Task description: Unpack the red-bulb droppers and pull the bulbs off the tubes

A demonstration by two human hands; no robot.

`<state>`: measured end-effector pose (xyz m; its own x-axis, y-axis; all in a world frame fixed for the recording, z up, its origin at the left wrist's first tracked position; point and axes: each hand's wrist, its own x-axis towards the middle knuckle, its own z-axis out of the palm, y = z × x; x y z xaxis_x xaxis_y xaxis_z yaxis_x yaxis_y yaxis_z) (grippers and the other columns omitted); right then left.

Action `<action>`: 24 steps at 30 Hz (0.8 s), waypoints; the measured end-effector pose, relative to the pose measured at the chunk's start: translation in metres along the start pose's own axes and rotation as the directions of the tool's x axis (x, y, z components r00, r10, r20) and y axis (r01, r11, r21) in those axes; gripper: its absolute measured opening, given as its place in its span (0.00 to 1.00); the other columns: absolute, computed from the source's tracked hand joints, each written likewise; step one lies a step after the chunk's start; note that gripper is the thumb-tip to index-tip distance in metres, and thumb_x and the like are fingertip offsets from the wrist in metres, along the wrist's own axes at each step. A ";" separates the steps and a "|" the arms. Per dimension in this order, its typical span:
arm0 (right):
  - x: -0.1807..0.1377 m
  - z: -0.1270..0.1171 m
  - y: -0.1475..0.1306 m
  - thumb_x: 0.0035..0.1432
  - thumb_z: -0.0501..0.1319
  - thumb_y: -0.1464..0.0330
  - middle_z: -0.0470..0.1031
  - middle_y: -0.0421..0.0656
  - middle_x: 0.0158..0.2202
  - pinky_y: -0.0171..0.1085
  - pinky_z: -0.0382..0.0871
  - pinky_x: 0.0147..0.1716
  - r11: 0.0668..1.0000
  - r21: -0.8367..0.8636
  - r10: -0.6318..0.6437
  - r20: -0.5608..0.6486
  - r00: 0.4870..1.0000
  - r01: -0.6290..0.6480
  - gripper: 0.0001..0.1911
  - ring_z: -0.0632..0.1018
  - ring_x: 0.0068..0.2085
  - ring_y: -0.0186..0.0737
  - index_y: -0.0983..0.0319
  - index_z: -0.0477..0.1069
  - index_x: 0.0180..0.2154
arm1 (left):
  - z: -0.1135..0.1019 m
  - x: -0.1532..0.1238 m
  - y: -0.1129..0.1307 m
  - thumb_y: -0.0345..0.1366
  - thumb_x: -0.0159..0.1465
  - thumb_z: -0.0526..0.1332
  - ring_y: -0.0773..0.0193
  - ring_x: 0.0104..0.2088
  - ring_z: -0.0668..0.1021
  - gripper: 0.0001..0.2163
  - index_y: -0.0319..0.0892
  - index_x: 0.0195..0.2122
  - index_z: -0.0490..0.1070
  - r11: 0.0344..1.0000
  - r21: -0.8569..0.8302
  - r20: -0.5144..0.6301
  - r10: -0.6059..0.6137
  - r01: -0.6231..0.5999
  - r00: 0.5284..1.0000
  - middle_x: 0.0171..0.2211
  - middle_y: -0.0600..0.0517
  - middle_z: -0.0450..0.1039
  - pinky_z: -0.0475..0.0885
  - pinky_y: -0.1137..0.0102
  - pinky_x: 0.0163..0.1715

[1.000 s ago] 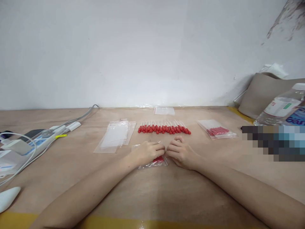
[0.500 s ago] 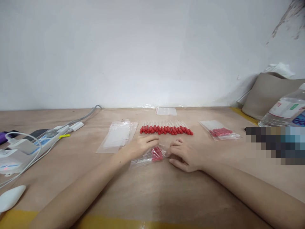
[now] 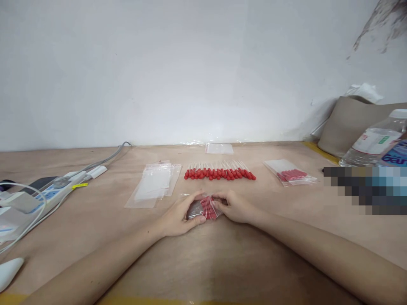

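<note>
Both hands hold one small clear zip bag of red-tipped sticks (image 3: pixel 205 207) just above the wooden table (image 3: pixel 203 258). My left hand (image 3: pixel 179 217) cups the bag from the left, fingers curled round it. My right hand (image 3: pixel 233 207) pinches its right end. Behind the hands lies a row of loose red-tipped sticks (image 3: pixel 219 171). A stack of empty clear bags (image 3: pixel 154 186) sits to the left of that row. A filled bag of red sticks (image 3: pixel 291 174) lies to the right.
A power strip with cables (image 3: pixel 54 190) and a white object (image 3: pixel 9 271) lie at the left. A water bottle (image 3: pixel 377 142) and a beige bag (image 3: pixel 352 123) stand at the right by the wall. One more clear bag (image 3: pixel 219 148) lies at the table's back edge.
The bag lay flat under my hands a second ago. My left hand has since swung round and curled about it, and my right hand has closed in on its right end.
</note>
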<state>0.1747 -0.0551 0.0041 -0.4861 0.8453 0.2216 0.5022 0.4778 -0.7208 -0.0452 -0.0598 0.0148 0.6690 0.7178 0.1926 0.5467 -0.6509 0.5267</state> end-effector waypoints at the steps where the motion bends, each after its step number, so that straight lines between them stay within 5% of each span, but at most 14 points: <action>1: 0.002 0.002 0.000 0.55 0.53 0.69 0.74 0.39 0.28 0.33 0.62 0.29 1.000 -0.003 0.006 -0.004 1.000 -0.006 0.10 0.71 0.28 0.34 0.60 0.73 0.35 | 0.000 0.001 0.001 0.44 0.59 0.57 0.56 0.53 0.66 0.29 0.44 0.59 0.48 1.000 -0.003 0.001 0.003 -0.003 1.000 0.56 0.45 0.59 0.64 0.60 0.52; 8: 0.005 0.006 0.005 0.49 0.61 0.65 0.74 0.41 0.33 0.35 0.64 0.33 0.997 0.071 0.021 -0.114 0.993 -0.013 0.10 0.71 0.33 0.35 0.61 0.70 0.35 | 0.000 0.001 0.002 0.44 0.58 0.58 0.56 0.54 0.65 0.29 0.44 0.58 0.49 1.000 -0.001 -0.015 0.027 -0.027 1.000 0.56 0.45 0.58 0.64 0.61 0.52; 15: 0.006 0.012 0.000 0.53 0.58 0.68 0.75 0.41 0.34 0.35 0.67 0.35 0.960 0.279 -0.012 -0.041 0.999 0.023 0.08 0.74 0.34 0.35 0.61 0.70 0.37 | 0.001 0.001 0.002 0.43 0.59 0.58 0.56 0.54 0.64 0.28 0.43 0.58 0.49 0.998 -0.002 -0.024 0.061 -0.062 0.998 0.56 0.44 0.57 0.62 0.59 0.52; 24: 0.000 -0.017 0.012 0.48 0.62 0.64 0.73 0.40 0.28 0.35 0.69 0.29 0.853 0.501 0.178 -0.014 0.984 -0.147 0.12 0.74 0.27 0.32 0.63 0.66 0.34 | 0.000 -0.001 0.002 0.45 0.60 0.57 0.55 0.54 0.65 0.27 0.43 0.57 0.50 1.000 0.016 -0.008 -0.013 0.013 1.000 0.56 0.45 0.58 0.63 0.60 0.52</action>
<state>0.1931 -0.0451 0.0064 -0.3787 0.9202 0.0992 0.1411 0.1633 -0.9764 -0.0444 -0.0619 0.0159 0.6579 0.7281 0.1925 0.5632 -0.6454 0.5161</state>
